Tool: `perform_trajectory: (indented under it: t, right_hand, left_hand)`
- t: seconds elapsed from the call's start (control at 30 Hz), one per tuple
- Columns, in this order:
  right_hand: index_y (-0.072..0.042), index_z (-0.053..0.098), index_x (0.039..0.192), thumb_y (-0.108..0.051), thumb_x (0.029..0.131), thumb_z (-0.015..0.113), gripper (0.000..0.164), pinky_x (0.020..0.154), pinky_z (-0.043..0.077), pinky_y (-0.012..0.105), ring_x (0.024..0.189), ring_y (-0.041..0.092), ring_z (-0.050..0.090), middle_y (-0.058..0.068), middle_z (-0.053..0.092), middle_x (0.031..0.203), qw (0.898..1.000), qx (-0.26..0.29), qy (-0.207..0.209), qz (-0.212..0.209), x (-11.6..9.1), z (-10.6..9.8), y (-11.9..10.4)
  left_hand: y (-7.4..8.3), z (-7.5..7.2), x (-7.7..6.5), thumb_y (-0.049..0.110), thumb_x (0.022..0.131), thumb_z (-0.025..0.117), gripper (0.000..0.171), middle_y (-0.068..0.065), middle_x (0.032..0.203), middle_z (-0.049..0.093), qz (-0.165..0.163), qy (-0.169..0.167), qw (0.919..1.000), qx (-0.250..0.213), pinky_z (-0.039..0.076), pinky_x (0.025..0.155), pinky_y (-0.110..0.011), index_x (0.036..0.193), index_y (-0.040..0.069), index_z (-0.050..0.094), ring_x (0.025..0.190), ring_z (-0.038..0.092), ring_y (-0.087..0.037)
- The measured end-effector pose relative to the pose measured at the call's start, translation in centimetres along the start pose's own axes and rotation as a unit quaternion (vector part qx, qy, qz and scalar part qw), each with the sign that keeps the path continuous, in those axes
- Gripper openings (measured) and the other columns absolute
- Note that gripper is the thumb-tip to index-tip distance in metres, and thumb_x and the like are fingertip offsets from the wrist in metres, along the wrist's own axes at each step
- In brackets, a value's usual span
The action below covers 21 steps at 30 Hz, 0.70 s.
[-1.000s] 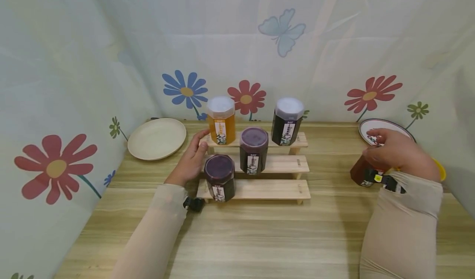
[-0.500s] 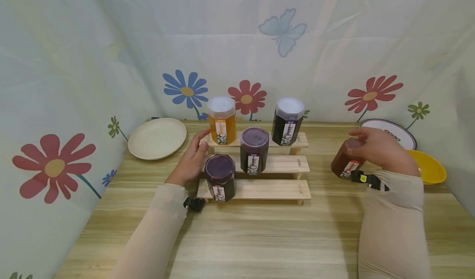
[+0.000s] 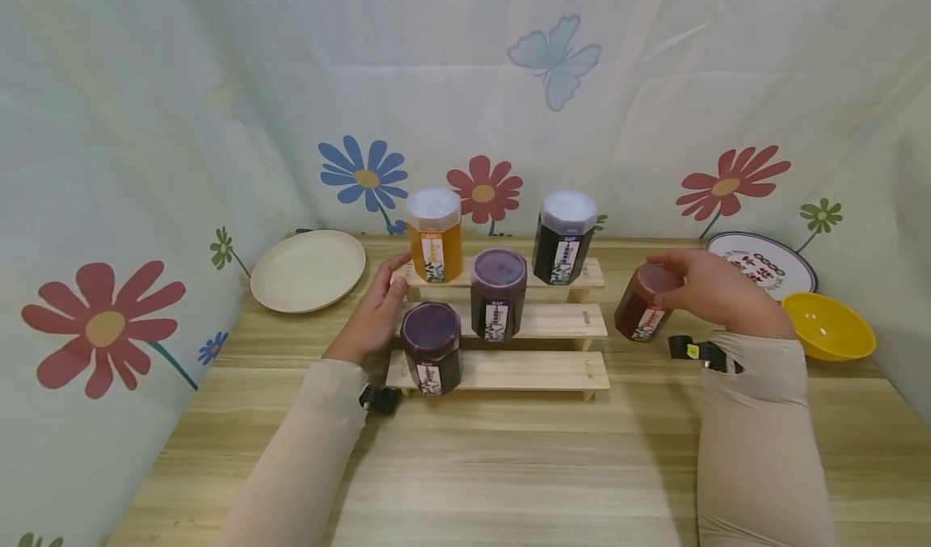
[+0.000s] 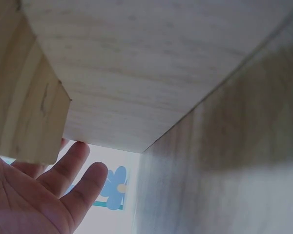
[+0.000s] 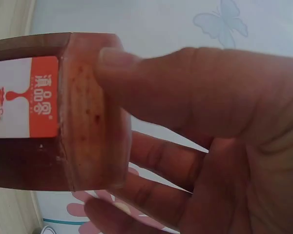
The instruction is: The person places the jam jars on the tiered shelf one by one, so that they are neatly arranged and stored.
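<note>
My right hand grips a jar of reddish-brown jam by its lid, right of a three-step wooden display rack. In the right wrist view, the thumb presses one side of the jar's lid, fingers on the other. Whether the jar touches the table I cannot tell. My left hand rests with extended fingers against the rack's left end. An orange jar and a dark jar stand on the top step, a purple-lidded jar on the middle, another dark jar on the bottom.
A cream plate lies at the back left of the wooden table. At the back right are a white patterned plate and a yellow bowl. A flowered curtain surrounds the table at the back and sides.
My right hand has carried the reddish-brown jar leftward toward the rack, uncovering the yellow bowl and more of the patterned plate. The left hand has stayed at the rack's end.
</note>
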State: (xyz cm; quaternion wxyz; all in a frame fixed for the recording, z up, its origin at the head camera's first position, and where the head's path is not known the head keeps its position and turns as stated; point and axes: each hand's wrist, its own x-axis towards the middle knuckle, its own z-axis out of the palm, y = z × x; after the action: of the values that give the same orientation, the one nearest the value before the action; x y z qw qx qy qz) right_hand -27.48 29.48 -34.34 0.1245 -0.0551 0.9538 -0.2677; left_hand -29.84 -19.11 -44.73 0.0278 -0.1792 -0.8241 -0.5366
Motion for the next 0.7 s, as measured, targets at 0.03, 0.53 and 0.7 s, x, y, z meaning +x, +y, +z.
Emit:
perform_trajectory:
  t: [0.03, 0.53, 0.7]
  right_hand:
    - [-0.003, 0.048, 0.155, -0.022, 0.098, 0.077, 0.067, 0.095, 0.057, 0.055, 0.12, 0.042, 0.056, 0.024, 0.061, 0.14, 1.0, 0.0, -0.001, 0.001, 0.0, 0.0, 0.0]
    - [-0.004, 0.047, 0.155, -0.025, 0.094, 0.081, 0.073, 0.094, 0.057, 0.052, 0.121, 0.043, 0.054, 0.027, 0.052, 0.147, 1.0, 0.009, 0.001, 0.012, 0.4, 0.2, 0.1]
    - [-0.004, 0.047, 0.154, -0.03, 0.092, 0.083, 0.076, 0.09, 0.058, 0.048, 0.119, 0.043, 0.054, 0.027, 0.052, 0.146, 1.0, 0.0, 0.006, 0.01, 0.7, 0.3, 0.3]
  left_hand:
    - [0.0, 0.0, 0.0, 0.027, 0.117, 0.032, 0.05, -0.015, 0.172, 0.027, 0.001, 0.0, 1.0, 0.001, 0.026, 0.125, -0.06, 0.165, 0.011, 0.028, 0.15, 0.038, -0.042]
    - [0.7, 0.1, 0.0, 0.022, 0.117, 0.032, 0.05, -0.018, 0.172, 0.026, -0.009, 0.003, 1.0, -0.001, 0.022, 0.127, -0.06, 0.164, 0.007, 0.027, 0.153, 0.033, -0.042]
    - [3.2, 0.0, -0.8, 0.017, 0.117, 0.031, 0.049, -0.023, 0.17, 0.026, -0.016, -0.003, 0.9999, -0.003, 0.021, 0.127, -0.061, 0.162, -0.001, 0.027, 0.154, 0.03, -0.045]
